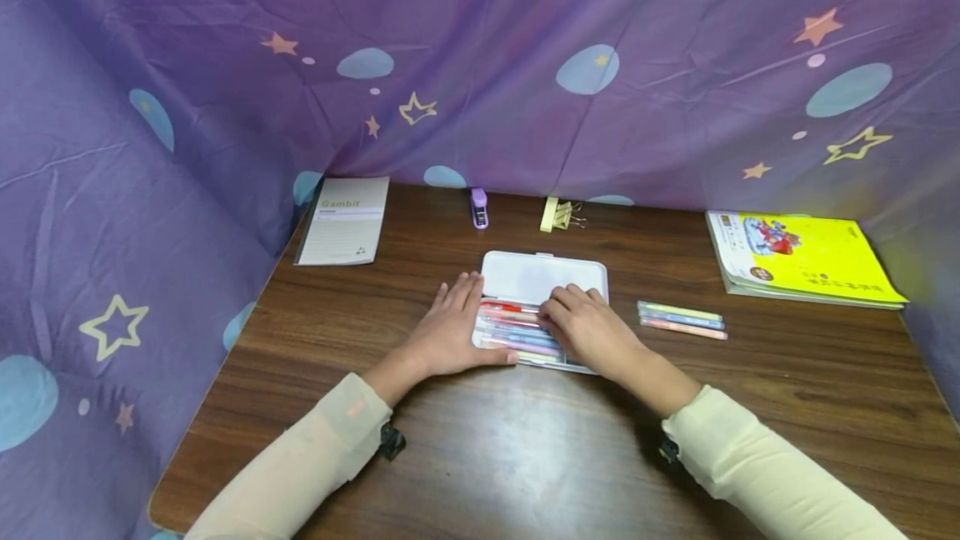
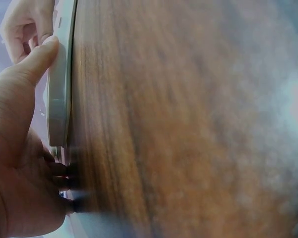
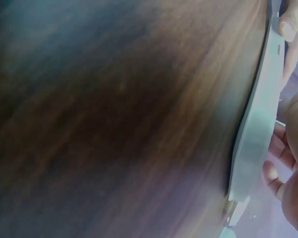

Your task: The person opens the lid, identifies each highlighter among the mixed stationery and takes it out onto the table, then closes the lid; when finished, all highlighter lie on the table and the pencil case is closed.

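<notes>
A white pencil case [image 1: 543, 275] lies on the table, its lid laid back and its tray holding several colored pens [image 1: 517, 338]. My left hand [image 1: 453, 330] steadies the case's left end, fingers extended along that side and thumb on the front rim. In the left wrist view, that thumb [image 2: 45, 52] rests atop the case's front wall [image 2: 59, 99]. Over the right part of the tray, my right hand [image 1: 588, 330] reaches in with bent fingers at the pens' ends, near a red pen [image 1: 498, 306]. Its fingertips are hidden in the head view; I cannot tell if they pinch a pen.
Right of the case lie several loose pens [image 1: 682, 320]. Beyond them is a yellow-covered book [image 1: 825, 261]. Along the back stand a purple stapler [image 1: 479, 209] and a pale yellow binder clip [image 1: 555, 214]. A notebook [image 1: 345, 223] lies at back left. A purple curtain [image 1: 487, 40] hangs behind the table.
</notes>
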`<control>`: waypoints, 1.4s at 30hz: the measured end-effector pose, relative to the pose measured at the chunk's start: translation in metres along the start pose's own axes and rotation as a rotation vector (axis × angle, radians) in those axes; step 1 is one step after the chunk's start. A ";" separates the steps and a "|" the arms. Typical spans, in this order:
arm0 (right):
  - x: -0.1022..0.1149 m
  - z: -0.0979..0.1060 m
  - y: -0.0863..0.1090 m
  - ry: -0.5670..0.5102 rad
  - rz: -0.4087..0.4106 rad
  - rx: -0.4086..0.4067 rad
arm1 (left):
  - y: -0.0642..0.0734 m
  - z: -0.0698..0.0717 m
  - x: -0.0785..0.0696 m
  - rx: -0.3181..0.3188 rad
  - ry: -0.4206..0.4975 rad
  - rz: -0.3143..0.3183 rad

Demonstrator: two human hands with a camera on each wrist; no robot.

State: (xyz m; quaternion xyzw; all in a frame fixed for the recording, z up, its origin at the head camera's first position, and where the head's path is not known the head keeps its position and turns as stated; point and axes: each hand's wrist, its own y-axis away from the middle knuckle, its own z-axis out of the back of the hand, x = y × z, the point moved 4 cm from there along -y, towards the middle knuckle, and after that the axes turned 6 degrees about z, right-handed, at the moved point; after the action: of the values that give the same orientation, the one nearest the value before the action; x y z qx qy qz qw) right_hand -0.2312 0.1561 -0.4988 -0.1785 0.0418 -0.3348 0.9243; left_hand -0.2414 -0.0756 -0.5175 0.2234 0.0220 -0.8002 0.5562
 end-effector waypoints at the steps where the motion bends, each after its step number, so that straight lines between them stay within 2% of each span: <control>1: 0.000 0.000 -0.001 0.000 -0.003 0.000 | 0.000 0.000 0.000 0.000 -0.002 0.000; 6: 0.004 -0.002 -0.006 -0.003 -0.003 0.013 | 0.001 0.001 -0.001 0.001 -0.006 0.004; 15: 0.015 -0.008 -0.028 -0.034 -0.026 0.068 | 0.001 0.000 -0.002 0.001 -0.009 0.005; 20: 0.016 -0.008 -0.030 -0.023 -0.039 0.085 | -0.001 -0.001 -0.003 -0.001 -0.015 0.001; 30: 0.006 0.006 -0.012 0.063 0.047 -0.062 | 0.001 0.000 -0.003 0.006 -0.010 0.006; 42: -0.013 0.013 0.014 0.078 0.098 -0.156 | 0.001 0.001 -0.002 0.001 -0.003 0.006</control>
State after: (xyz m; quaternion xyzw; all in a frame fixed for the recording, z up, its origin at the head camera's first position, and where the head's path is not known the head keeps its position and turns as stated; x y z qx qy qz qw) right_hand -0.2307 0.1783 -0.4927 -0.2344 0.1125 -0.2917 0.9205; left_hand -0.2401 -0.0743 -0.5155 0.2225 0.0198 -0.7987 0.5587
